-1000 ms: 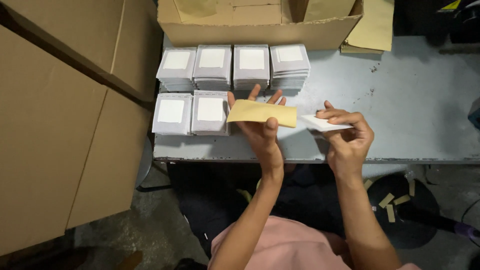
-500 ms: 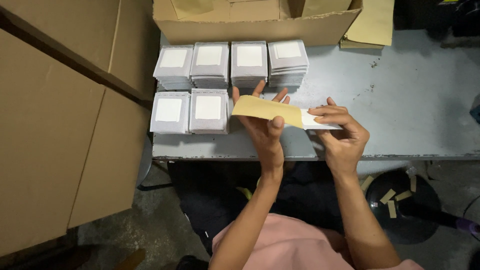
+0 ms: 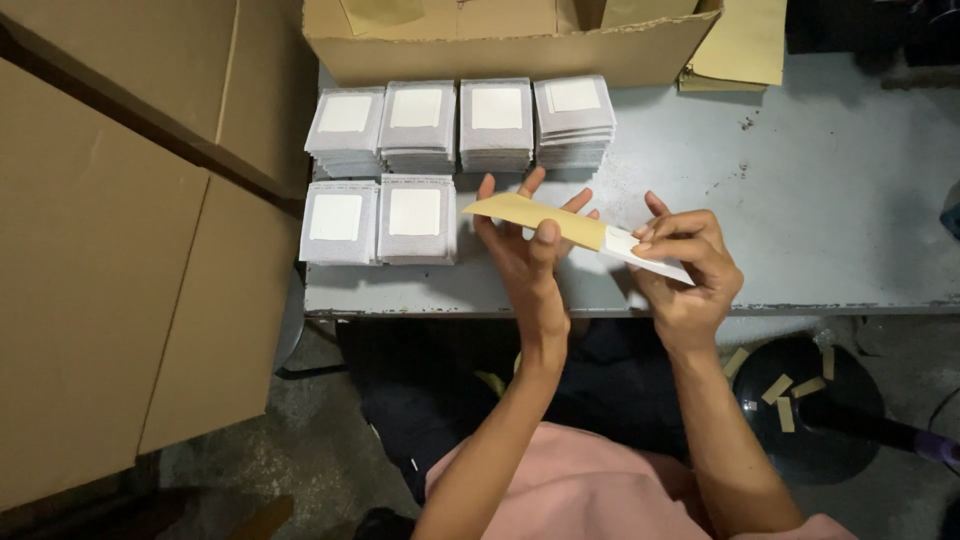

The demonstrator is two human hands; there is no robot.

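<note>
My left hand (image 3: 525,255) holds a tan paper envelope (image 3: 535,216) over the front edge of the grey table (image 3: 820,200), thumb on top and fingers spread behind it. My right hand (image 3: 690,265) pinches a white flat piece (image 3: 648,254) that sticks out of the envelope's right end. Both hands hover just above the table, right of the stacks.
Several stacks of grey pouches with white squares (image 3: 415,215) stand in two rows at the table's left. An open cardboard box (image 3: 500,45) sits behind them, with tan sheets (image 3: 740,45) to its right. Large cardboard panels (image 3: 110,260) stand on the left. Tan strips lie on a dark stool (image 3: 790,400).
My hands came together: the white piece in my right hand, held apart from the envelope before, now sits partly inside its right end.
</note>
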